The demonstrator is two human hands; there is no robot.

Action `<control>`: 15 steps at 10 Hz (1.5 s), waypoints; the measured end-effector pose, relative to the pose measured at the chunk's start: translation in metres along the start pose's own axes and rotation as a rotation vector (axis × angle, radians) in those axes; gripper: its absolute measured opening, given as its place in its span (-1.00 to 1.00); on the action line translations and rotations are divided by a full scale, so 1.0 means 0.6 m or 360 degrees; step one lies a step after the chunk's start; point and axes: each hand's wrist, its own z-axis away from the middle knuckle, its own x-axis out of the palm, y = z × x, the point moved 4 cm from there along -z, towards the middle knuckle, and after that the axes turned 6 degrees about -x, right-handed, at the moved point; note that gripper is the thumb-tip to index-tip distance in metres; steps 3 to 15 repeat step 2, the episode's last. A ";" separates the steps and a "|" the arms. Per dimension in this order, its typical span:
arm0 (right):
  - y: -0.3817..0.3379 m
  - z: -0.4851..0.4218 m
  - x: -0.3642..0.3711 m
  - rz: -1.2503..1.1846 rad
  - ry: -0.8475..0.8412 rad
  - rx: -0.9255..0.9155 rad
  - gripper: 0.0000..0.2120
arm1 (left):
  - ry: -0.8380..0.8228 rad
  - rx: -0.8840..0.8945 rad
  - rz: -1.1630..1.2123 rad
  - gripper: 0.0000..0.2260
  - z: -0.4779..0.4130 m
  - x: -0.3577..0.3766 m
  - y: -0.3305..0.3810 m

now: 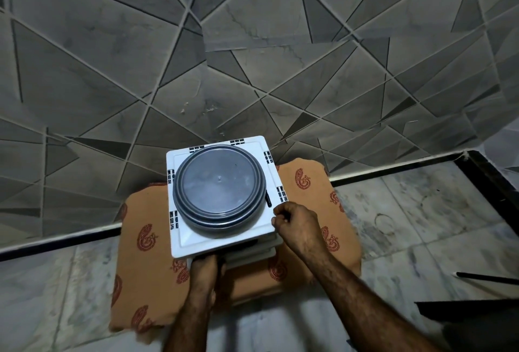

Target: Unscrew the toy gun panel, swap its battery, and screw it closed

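No toy gun, battery or screw shows in this view. A white square plastic stool top [269, 219] rests on an orange paisley-print cloth [146, 262]. On the top lies a round grey lid [220, 187], and a short black stick-like piece [268, 200] lies at the lid's right rim. My right hand [295, 225] has its fingers curled at the top's front right corner and pinches the rim there. My left hand [203, 270] reaches under the top's front edge, so its fingers are hidden.
A grey tiled wall [252, 57] with angular lines rises right behind the stool. The marble floor [421, 211] spreads to the right. A thin black rod [488, 277] and a dark flat object [466, 313] lie at the right edge.
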 end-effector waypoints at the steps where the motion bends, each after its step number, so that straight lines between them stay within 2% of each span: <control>1: -0.002 0.009 -0.004 -0.0070 -0.0045 0.0047 -0.75 | -0.0126 0.0090 -0.0322 -0.76 0.034 -0.013 -0.004; 2: -0.010 0.029 -0.017 -0.0200 -0.0002 0.0088 -0.76 | -0.0278 0.0292 -0.0641 -0.59 0.098 -0.010 0.003; 15: -0.010 0.029 -0.017 -0.0200 -0.0002 0.0088 -0.76 | -0.0278 0.0292 -0.0641 -0.59 0.098 -0.010 0.003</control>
